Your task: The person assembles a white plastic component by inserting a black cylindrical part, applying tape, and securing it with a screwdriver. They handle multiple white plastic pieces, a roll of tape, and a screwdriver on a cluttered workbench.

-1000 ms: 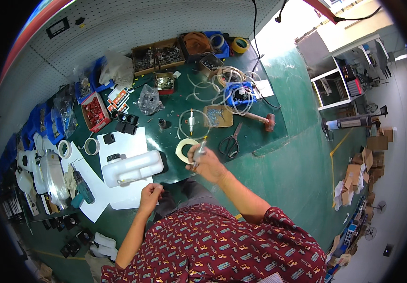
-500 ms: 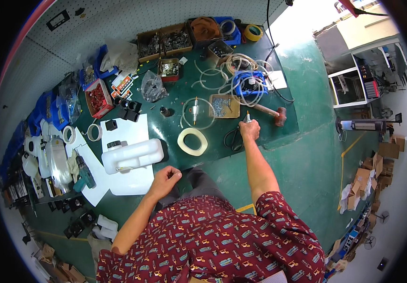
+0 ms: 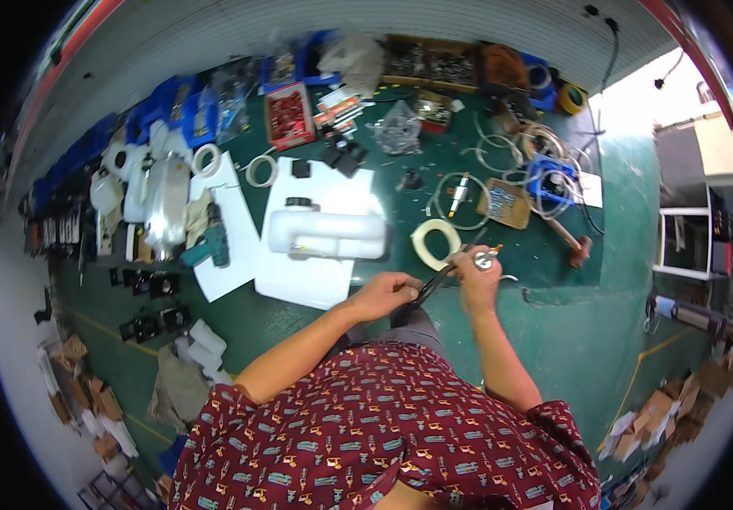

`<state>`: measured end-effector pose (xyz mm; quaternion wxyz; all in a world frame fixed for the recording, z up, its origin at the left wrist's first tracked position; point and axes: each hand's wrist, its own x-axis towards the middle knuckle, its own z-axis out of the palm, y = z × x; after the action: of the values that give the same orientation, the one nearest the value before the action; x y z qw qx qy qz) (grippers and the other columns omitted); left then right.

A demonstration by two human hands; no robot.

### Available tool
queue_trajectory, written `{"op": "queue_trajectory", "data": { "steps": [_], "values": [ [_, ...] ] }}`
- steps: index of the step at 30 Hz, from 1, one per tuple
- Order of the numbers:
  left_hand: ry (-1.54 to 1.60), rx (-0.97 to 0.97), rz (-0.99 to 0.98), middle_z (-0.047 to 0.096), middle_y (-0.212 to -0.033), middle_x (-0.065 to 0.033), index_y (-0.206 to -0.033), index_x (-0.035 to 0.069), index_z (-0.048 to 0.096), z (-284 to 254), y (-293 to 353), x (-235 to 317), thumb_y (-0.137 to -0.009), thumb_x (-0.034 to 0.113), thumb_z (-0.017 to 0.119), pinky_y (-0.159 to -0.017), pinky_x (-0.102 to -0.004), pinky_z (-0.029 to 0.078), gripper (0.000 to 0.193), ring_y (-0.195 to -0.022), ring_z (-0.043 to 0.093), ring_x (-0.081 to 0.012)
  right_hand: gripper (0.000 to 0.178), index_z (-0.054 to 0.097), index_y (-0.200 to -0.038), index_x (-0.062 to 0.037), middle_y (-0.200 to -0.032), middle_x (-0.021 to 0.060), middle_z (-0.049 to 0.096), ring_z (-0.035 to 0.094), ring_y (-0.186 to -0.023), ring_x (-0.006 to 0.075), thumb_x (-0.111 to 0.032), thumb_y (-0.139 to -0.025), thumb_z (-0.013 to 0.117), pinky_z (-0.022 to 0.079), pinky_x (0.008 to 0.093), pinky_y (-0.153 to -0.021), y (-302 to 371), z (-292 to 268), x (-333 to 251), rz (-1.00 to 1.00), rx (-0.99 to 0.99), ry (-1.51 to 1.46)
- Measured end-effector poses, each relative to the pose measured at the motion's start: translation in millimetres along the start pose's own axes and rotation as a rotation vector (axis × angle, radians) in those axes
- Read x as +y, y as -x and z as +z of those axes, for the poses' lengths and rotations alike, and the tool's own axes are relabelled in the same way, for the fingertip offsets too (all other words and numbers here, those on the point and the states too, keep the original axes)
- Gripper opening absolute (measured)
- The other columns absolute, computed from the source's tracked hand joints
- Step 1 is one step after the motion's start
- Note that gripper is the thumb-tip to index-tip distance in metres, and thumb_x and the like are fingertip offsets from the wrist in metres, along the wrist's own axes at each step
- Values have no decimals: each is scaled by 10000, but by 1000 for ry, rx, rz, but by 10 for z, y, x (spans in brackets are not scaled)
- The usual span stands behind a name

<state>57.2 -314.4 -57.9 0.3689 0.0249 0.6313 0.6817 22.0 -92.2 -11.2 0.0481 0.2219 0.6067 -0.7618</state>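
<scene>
Head view: dark green desk [image 3: 413,204] across the middle, lined along the far edge with boxes and blue bins. White sheets [image 3: 307,289] spread over near left portion. Clear tubing [image 3: 502,157] looped at far right, partly draped over a blue bin. White plastic container [image 3: 324,225] lying on the right-hand sheet, black cap toward far side. Teal drill [image 3: 217,238] partly overlapping the left-hand sheet. Hammer [image 3: 581,252] near right end of desk. Black scissors [image 3: 437,280] at desk's near edge, slanting between the two hands. Right hand [image 3: 477,280] curled, pinching the scissors; blades mostly hidden there. Left hand [image 3: 387,295] with fingers bunched at handle end; cannot tell whether gripping or only touching. Cream tape roll [image 3: 418,242] flat on desk, just beyond the scissors. Smallest: silver fitting [image 3: 485,260], also in right hand, yellow tip pointing outward.
</scene>
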Motion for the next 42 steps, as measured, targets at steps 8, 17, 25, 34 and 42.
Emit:
{"op": "queue_trajectory", "data": {
  "steps": [8, 17, 25, 34, 42],
  "values": [
    [-47, 228, -180, 614, -828, 62, -1064, 22, 709, -595, 1034, -149, -947, 219, 795, -700, -257, 458, 244, -761, 533, -62, 149, 687, -949, -28, -816, 16, 682, 613, -732, 79, -88, -875, 802, 506, 247, -666, 548, 1388, 751, 157, -395, 32],
    [77, 206, -256, 665, -920, -14, -1145, 7, 686, -1141, 1706, -847, -867, 202, 739, -751, -254, 496, 344, -821, 610, -111, 152, 679, -938, -9, -783, 38, 682, 674, -651, 136, -78, -856, 786, 523, 274, -570, 486, 1884, 1302, 47, -70, 285],
    [20, 28, -244, 685, -927, -23, -1055, 15, 702, -1505, 1439, -985, -877, 216, 742, -817, -264, 517, 271, -883, 636, -121, 152, 669, -937, 6, -762, 59, 687, 667, -640, 133, -74, -860, 772, 524, 268, -582, 469, 2021, 1289, 34, 20, 250],
    [-47, -92, -287, 725, -1058, -80, -1173, -6, 720, -1762, 1182, -953, -866, 181, 730, -946, -299, 538, 360, -994, 681, -162, 130, 670, -930, 7, -738, 58, 682, 633, -618, 120, -52, -850, 754, 498, 262, -574, 484, 2070, 1205, 41, 32, 288],
    [-49, -163, -265, 728, -1062, -83, -1180, -13, 724, -1879, 1057, -903, -831, 160, 722, -945, -302, 535, 389, -996, 675, -167, 128, 670, -927, 9, -746, 58, 685, 622, -623, 120, -51, -844, 747, 498, 270, -586, 517, 2105, 1135, 65, 34, 302]
  ]
}}
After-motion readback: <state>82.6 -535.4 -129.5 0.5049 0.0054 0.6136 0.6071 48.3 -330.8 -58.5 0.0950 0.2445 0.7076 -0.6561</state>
